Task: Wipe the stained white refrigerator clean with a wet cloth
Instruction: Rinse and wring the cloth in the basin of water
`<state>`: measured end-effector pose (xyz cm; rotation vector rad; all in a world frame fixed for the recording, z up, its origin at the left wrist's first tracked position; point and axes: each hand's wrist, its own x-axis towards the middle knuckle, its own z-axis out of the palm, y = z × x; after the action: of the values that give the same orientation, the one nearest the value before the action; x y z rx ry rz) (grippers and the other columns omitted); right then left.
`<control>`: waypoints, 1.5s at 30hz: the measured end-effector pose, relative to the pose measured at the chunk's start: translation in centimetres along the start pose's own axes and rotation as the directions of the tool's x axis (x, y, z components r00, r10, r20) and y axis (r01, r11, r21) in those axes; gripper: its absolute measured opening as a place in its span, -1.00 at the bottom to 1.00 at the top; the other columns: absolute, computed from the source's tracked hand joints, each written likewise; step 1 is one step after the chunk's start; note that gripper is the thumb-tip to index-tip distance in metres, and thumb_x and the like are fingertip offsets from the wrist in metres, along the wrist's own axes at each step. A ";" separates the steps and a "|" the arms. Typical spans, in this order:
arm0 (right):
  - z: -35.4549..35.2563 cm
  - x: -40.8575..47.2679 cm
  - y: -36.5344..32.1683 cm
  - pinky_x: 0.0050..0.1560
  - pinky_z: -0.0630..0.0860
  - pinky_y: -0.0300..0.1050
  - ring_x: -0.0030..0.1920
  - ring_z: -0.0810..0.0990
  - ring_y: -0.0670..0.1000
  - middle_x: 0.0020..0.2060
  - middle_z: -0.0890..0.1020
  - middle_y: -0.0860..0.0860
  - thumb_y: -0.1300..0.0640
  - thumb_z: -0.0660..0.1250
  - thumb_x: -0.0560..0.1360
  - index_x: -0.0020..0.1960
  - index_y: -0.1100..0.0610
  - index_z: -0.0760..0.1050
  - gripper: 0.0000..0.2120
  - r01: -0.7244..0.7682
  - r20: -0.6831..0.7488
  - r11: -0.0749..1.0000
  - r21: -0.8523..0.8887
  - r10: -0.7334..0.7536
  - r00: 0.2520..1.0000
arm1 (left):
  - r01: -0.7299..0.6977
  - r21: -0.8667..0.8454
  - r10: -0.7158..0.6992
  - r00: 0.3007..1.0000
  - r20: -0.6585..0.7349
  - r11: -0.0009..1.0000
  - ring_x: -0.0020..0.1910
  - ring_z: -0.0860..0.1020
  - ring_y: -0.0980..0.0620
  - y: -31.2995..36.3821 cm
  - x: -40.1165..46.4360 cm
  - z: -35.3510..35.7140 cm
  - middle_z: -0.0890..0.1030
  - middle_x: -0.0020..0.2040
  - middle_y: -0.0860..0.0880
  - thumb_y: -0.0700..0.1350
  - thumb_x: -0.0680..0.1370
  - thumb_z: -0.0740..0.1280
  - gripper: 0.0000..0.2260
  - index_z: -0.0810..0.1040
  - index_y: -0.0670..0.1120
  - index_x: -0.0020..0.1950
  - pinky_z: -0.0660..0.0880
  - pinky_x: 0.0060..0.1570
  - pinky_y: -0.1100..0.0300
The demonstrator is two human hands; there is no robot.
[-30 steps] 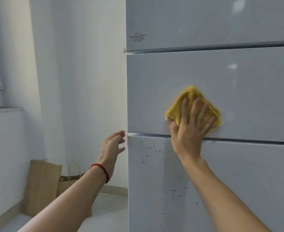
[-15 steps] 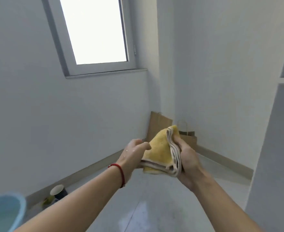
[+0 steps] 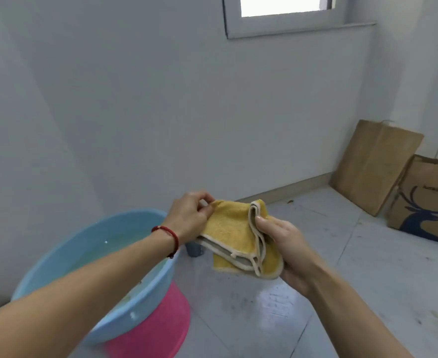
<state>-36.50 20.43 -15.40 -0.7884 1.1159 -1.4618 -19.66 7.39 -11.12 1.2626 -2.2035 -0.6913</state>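
Fingers point(image 3: 203, 202) of two hands pinch one folded yellow cloth point(image 3: 232, 228).

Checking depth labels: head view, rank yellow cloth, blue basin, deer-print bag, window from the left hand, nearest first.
1. Yellow cloth: pinched by the left hand at its top corner.
2. Blue basin: just below-left, under the forearm.
3. Deer-print bag: far right, on the floor.
4. Window: high on the far wall.
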 end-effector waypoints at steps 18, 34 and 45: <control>25.2 19.8 10.3 0.40 0.44 0.06 0.34 0.53 0.09 0.32 0.61 0.00 -0.10 0.27 0.59 0.38 -0.10 0.57 -0.62 0.242 0.208 -0.041 -0.969 0.392 0.896 | 0.716 0.075 -0.709 0.661 0.246 0.694 0.29 0.50 -0.15 -30.1 -3.0 -12.1 0.42 0.41 -0.13 0.08 0.59 0.36 -0.36 0.18 0.03 0.61 0.53 0.07 0.07; 26.5 22.7 21.1 0.27 0.57 0.18 0.23 0.62 0.26 0.24 0.61 0.23 0.09 0.32 0.52 0.34 0.22 0.53 -0.58 -0.271 -0.085 0.269 -0.924 0.546 0.833 | 0.825 -0.541 -0.925 0.320 0.204 0.165 0.04 0.64 -0.22 -31.9 -1.5 -2.1 0.58 0.28 -0.28 0.00 0.52 0.35 -0.57 0.52 -0.14 0.35 0.60 0.02 -0.05; 25.4 23.4 18.4 0.24 0.45 0.03 0.33 0.53 0.22 0.36 0.55 0.17 -0.15 0.15 0.66 0.39 0.12 0.49 -0.54 0.005 0.031 0.092 -0.996 0.278 0.960 | 0.869 -0.371 -0.807 0.462 0.368 0.328 -0.46 0.38 0.02 -28.6 0.3 -5.7 0.40 -0.35 -0.11 -0.48 0.52 0.17 -0.75 0.39 -0.14 -0.17 0.36 -0.51 0.27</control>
<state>-11.34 -7.55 -26.33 -1.6733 1.9494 -0.1372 1.74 -6.50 -25.31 2.0491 -1.0529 -1.6621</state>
